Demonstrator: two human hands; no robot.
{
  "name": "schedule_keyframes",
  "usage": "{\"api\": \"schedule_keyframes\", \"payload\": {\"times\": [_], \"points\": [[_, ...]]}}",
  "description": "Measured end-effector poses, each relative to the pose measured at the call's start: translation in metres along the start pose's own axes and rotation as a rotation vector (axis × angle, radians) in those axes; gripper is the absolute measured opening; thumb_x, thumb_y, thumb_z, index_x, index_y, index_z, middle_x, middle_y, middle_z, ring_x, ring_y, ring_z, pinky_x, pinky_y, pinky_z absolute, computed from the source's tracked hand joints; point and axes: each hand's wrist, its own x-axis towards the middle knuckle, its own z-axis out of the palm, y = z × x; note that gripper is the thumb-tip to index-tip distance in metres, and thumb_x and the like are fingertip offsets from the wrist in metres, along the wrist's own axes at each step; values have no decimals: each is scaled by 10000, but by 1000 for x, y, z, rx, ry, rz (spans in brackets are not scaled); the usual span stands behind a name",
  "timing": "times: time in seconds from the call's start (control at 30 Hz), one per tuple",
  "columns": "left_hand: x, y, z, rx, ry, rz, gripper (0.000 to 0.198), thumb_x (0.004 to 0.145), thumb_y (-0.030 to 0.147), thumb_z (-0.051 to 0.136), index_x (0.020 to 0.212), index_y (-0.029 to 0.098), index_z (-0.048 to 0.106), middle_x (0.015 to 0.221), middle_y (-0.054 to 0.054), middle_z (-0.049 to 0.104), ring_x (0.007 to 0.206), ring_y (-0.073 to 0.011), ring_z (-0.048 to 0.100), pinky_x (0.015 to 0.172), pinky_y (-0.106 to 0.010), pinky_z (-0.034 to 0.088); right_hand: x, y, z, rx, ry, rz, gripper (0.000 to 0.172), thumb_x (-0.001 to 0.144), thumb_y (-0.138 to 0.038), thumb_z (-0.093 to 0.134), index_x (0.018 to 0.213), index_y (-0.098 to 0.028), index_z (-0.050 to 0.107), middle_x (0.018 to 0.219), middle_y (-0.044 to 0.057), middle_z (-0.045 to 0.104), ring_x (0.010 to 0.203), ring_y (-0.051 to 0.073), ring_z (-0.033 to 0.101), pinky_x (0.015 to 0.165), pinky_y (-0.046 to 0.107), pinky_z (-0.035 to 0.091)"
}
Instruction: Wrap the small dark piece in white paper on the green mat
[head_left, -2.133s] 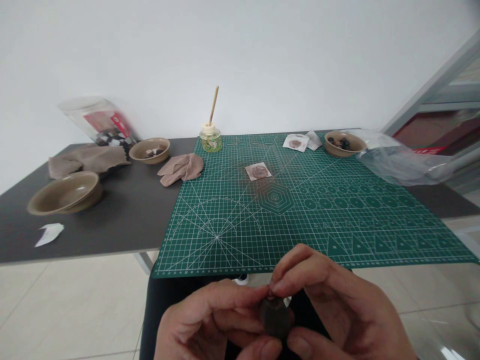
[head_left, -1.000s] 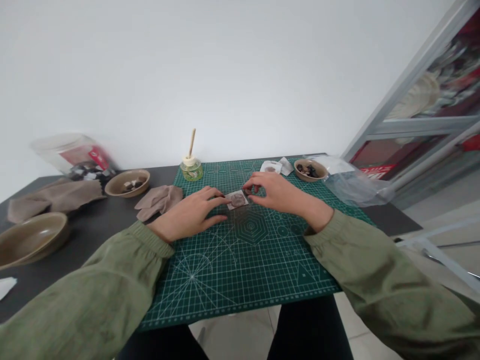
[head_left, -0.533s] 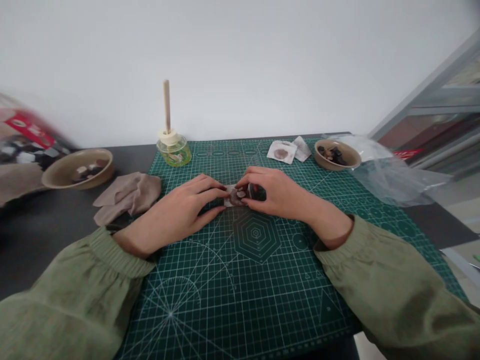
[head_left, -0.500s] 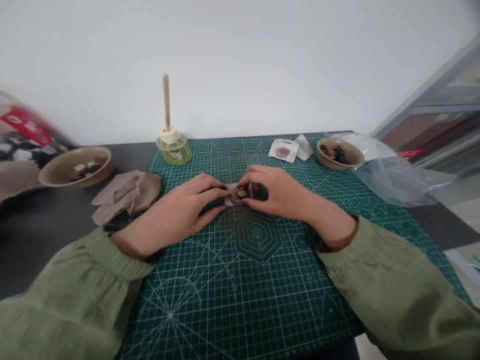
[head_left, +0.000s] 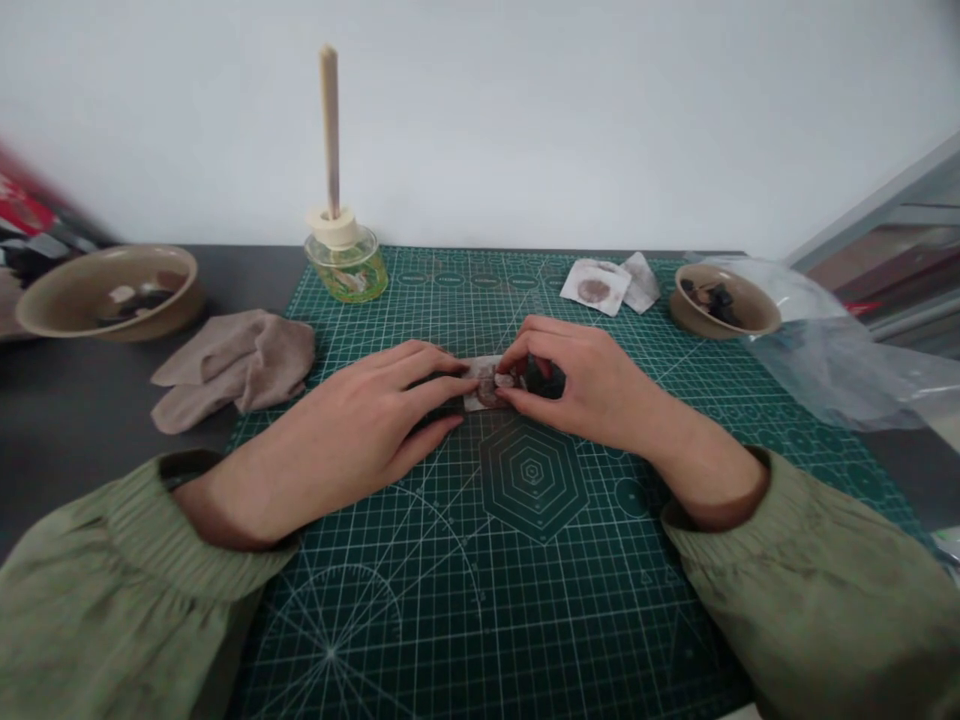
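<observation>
A small white square sheet [head_left: 472, 402] with a brown smudge lies on the green cutting mat [head_left: 420, 610]. My left hand [head_left: 375, 415] reaches in from the left, fingers stretched out and their tips on the sheet's left side. Thumb and fingertips of my right hand [head_left: 592, 385] pinch a small pale brownish piece [head_left: 505, 381] against the smudge. Under the curled right fingers shows a dark shape [head_left: 546, 378]; whether it is an object or shadow is unclear. The fingers partly cover the sheet.
A tan bowl [head_left: 45, 300] of small pieces and a crumpled brown cloth [head_left: 236, 360] lie left. Behind stands a glass jar [head_left: 349, 275] with a wooden-handled brush. At back right are a stained white square [head_left: 581, 275], a smaller bowl [head_left: 686, 312] of dark pieces and clear plastic [head_left: 832, 370].
The view has shifted and come slightly closer. Both hands stay at the sheet, the right still pinching the small piece against it.
</observation>
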Motion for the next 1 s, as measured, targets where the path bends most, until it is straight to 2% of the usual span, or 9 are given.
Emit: {"api": "schedule_keyframes", "payload": {"times": [0.17,0.33,0.63,0.83,0.9,1.0], "points": [[-1,1,-1,9,-6,2,418,1228,331,529,1515,131,758,1497,-185,779,1406,-373,740,1230,-581,631,1,1,3,4,27,-9,81,1003,-236,807,1047,-171,786,1020,69,766,822,210,666,774,342,490],[0,0,0,-54,1,-33,409,1210,345,571,1528,184,773,1506,-168,778,1421,-385,727,1248,-596,610,2,1,3,-9,26,-12,83,1000,-258,789,1038,-184,787,1006,64,757,817,212,651,770,345,480],[0,-2,0,-16,-6,-38,454,1223,431,515,1553,228,750,1523,-137,767,1436,-389,719,1255,-604,600,3,4,3,-18,35,-15,101,981,-278,816,1007,-183,793,971,45,742,770,192,590,760,351,451],[2,6,-4,55,-78,-48,535,1240,414,398,1550,98,700,1527,-212,735,1483,-399,671,1292,-599,552,5,6,2,11,20,-6,92,975,-296,855,977,-225,797,972,52,756,811,228,644,786,405,481],[2,8,-4,47,-100,-86,523,1237,390,394,1554,100,694,1577,-206,713,1516,-404,653,1316,-612,525,5,5,0,16,5,17,100,979,-307,874,972,-241,799,977,60,759,838,245,666,800,422,491],[0,9,-2,28,-89,-108,551,1240,453,375,1568,141,690,1628,-170,700,1492,-412,690,1306,-623,541,6,4,-2,25,3,38,126,976,-331,899,952,-255,802,953,63,752,863,259,679,803,431,502]]}}
